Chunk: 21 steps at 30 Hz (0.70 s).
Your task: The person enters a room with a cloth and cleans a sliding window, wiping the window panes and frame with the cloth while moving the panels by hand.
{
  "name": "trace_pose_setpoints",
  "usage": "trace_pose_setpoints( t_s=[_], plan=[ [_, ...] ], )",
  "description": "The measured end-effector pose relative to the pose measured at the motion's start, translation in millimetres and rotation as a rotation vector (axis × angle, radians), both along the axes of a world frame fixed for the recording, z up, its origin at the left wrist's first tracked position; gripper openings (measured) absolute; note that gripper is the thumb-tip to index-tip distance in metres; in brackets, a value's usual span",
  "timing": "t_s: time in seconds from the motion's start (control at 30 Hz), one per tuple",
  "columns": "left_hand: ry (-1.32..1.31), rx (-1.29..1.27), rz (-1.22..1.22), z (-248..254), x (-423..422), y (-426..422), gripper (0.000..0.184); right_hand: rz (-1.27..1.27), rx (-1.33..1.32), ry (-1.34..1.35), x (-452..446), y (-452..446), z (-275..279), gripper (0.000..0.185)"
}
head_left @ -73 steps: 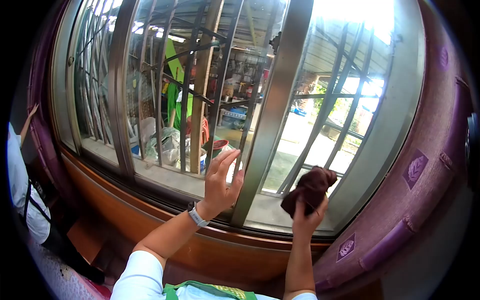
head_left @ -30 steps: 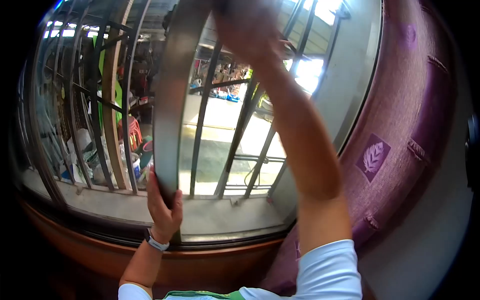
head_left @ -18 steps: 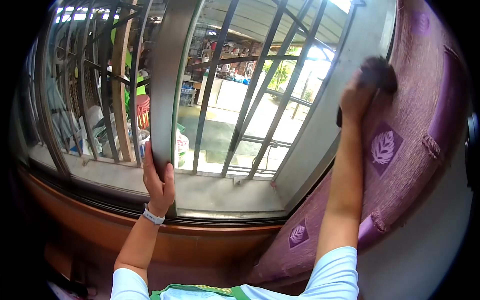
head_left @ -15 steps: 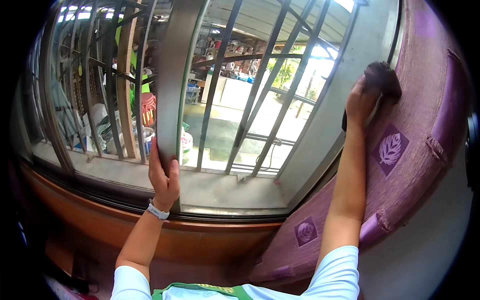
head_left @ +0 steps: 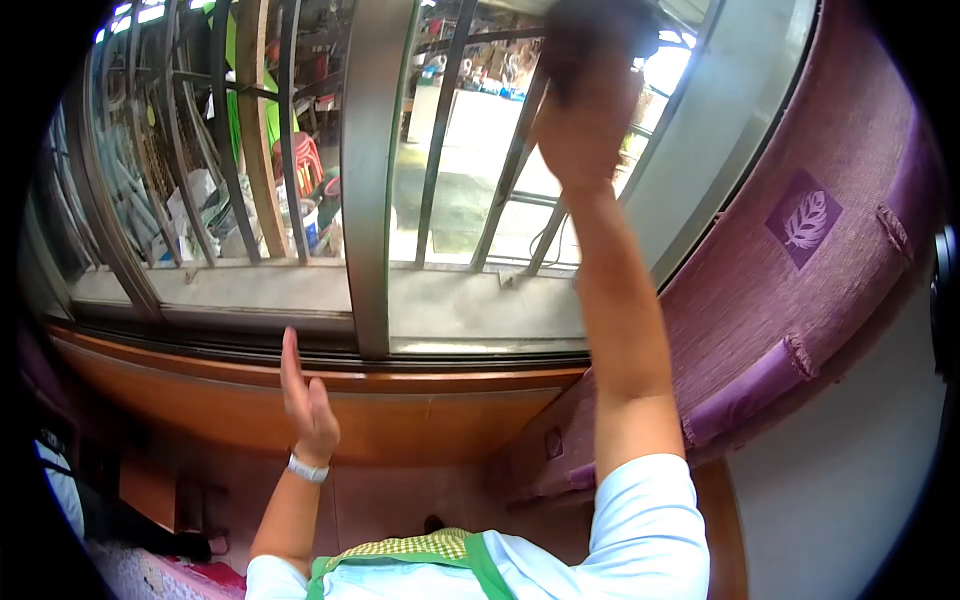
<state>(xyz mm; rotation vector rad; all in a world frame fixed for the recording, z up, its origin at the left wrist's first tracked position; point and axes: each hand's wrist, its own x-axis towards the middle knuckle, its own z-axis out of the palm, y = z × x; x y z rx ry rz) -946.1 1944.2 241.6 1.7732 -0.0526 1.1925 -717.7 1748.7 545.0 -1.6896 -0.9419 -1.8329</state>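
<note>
My right hand (head_left: 585,140) is raised in front of the sliding window's right pane, smeared by motion. It grips a crumpled dark cloth (head_left: 602,38) near the top of the view; whether the cloth touches the glass I cannot tell. Lower and to the left, my left hand (head_left: 312,412) is held up with its fingers stretched out, holding nothing. It is just in front of the wooden ledge (head_left: 470,380) below the window. The metal window frame's upright (head_left: 370,190) rises between the two panes.
Behind the glass stand metal grille bars (head_left: 440,150), with red stacked stools (head_left: 308,165) and clutter beyond. A purple curtain (head_left: 730,290) hangs along the right side. At lower left a person's dark-clothed leg (head_left: 140,525) shows.
My right hand has swept the cloth left from beside the curtain to in front of the pane. My left hand has come off the frame upright and dropped lower. The view has shifted.
</note>
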Motion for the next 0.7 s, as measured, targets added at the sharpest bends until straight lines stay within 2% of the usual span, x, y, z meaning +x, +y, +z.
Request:
trace_pose_setpoints(
  t_s=[0.03,0.07,0.1,0.13,0.2,0.23,0.27,0.3,0.4,0.47,0.53,0.6,0.67,0.7],
  plan=[
    [0.045,-0.007,0.026,-23,-20,5,0.055,-0.331,-0.066,-0.195,20,-37,-8,0.031],
    [0.167,-0.029,0.097,-47,-45,9,0.054,-0.280,-0.039,-0.074,28,-73,-9,0.032],
    [0.243,-0.091,0.155,-69,-67,10,0.053,-0.063,0.132,-0.078,50,-103,-19,0.032],
    [0.289,-0.144,0.209,-89,-89,9,0.052,0.060,0.175,-0.003,45,-128,-24,0.034],
    [0.356,-0.225,0.329,-122,-132,8,0.051,-0.069,0.232,-0.036,66,-183,-38,0.036],
    [0.362,-0.251,0.394,-134,-150,5,0.051,-0.144,0.158,-0.025,67,-192,-45,0.036],
    [0.371,-0.280,0.461,-141,-168,-1,0.050,-0.216,0.078,-0.013,57,-186,-45,0.036],
    [0.418,-0.284,0.548,-147,-185,-6,0.050,-0.040,0.199,-0.088,54,-167,-45,0.033],
    [0.435,-0.382,0.683,-149,-205,-31,0.050,0.023,0.236,0.034,39,-105,-58,0.034],
    [0.452,-0.365,0.701,-150,-200,-44,0.050,-0.106,-0.127,0.121,21,-64,-72,0.035],
    [0.376,-0.386,0.661,-144,-182,-62,0.050,-0.185,-0.343,0.037,-17,-8,-85,0.036],
    [0.347,-0.371,0.640,-133,-162,-84,0.049,-0.327,-0.676,0.096,-52,33,-108,0.045],
    [0.350,-0.387,0.570,-119,-148,-110,0.048,0.009,-0.447,-0.129,-46,60,-153,0.054],
    [0.350,-0.387,0.585,-118,-146,-121,0.048,0.024,-0.444,-0.129,-45,58,-164,0.054]
  ],
)
